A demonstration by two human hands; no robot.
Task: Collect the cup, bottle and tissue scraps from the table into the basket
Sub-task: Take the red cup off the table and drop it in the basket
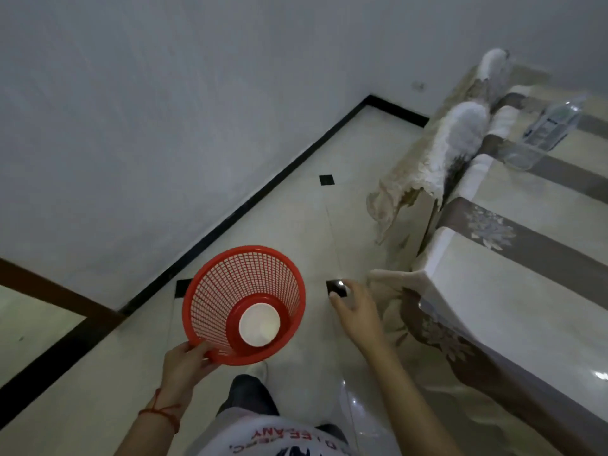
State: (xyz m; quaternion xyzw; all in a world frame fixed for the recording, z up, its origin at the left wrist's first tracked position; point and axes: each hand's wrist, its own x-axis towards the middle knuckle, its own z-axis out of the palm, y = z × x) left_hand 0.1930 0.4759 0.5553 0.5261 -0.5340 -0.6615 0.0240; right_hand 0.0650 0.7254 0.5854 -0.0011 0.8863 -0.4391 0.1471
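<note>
Head view showed the table [513, 324], with the clear bottle [548, 126] lying far along it, long side pointing away. Beside the table, the left hand [184, 363] gripped the red basket [210, 291], holding the cup [259, 325]. The right hand [357, 311], open and empty, was nearer the bottle.

Left hand [184, 365] grips red basket [210, 291] holding white cup [259, 325].

Pale tiled floor [296, 205], black skirting [250, 199], grey wall [164, 110], fluffy-draped chairs [460, 139].
</note>
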